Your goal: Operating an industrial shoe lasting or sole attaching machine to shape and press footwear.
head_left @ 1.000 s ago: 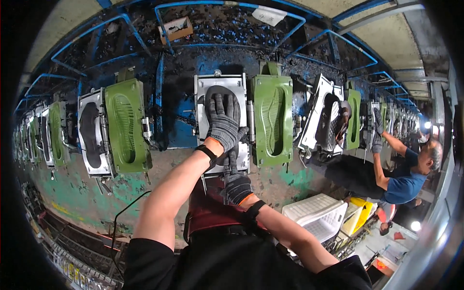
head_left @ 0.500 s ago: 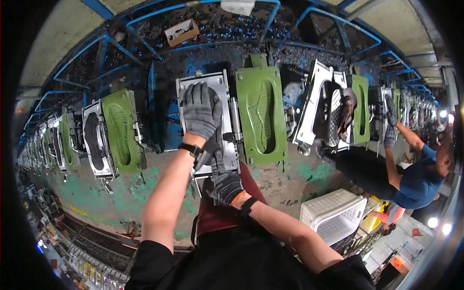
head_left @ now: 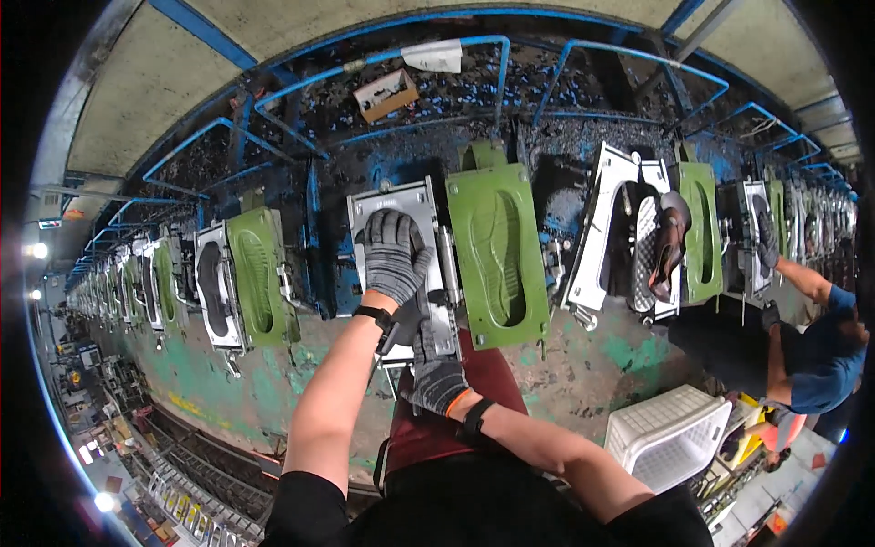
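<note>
In front of me lies a silver shoe-sole mould plate [head_left: 365, 211], hinged beside a green mould half [head_left: 499, 246] with a sole-shaped hollow. My left hand [head_left: 396, 257], in a grey striped knit glove, lies palm down on the plate with its fingers stretched toward the far end. At the plate's near end, my right hand [head_left: 436, 378], gloved alike with an orange cuff edge, reaches its fingers along a dark grey sole-like surface [head_left: 416, 314]. Both hands cover most of that surface. No separate thing shows in either hand.
Right of the green half, another silver mould [head_left: 583, 246] stands tilted, with a dark shoe upper [head_left: 673, 239] beside it. More moulds [head_left: 228, 283] line both sides. A white crate [head_left: 665, 428] sits behind right, near a co-worker [head_left: 825, 356]. Blue rails [head_left: 383, 56] run along the far side.
The whole view has shifted, so the moulds sit lower and slightly to the right. Both my hands remain on the same plate. The co-worker's hands have moved apart.
</note>
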Demonstrator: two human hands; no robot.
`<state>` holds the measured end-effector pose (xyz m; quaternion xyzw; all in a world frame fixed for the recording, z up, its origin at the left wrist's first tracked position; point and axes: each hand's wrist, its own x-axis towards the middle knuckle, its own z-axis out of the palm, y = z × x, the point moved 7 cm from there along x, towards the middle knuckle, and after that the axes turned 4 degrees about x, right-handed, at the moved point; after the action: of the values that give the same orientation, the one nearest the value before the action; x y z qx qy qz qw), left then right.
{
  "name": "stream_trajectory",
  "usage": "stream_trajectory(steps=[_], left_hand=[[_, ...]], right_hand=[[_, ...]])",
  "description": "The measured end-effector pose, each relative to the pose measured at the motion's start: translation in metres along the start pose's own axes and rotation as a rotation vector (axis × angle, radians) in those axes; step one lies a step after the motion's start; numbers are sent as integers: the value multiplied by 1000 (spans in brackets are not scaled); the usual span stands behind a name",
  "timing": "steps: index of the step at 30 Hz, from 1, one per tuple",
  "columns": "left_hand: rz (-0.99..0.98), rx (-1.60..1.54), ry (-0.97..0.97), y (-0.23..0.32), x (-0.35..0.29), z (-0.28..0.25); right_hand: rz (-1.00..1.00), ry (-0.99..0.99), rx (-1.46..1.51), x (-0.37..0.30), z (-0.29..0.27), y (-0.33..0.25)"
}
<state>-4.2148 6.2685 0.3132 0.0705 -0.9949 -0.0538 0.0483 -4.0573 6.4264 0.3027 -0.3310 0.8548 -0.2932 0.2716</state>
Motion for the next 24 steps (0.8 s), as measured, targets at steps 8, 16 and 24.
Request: stream_trajectory(steps=[8,16,24], left_hand=[[-21,-105,23,-6,4,-7],[69,-89,-1,-4,-19,2],[-25,-97,-28,15,-18,-5]], right_hand=[[-30,-101,-63,-3,5,-3],[18,41,-175,-1,-3,-25],[210,-306,-129,-48,141,67]])
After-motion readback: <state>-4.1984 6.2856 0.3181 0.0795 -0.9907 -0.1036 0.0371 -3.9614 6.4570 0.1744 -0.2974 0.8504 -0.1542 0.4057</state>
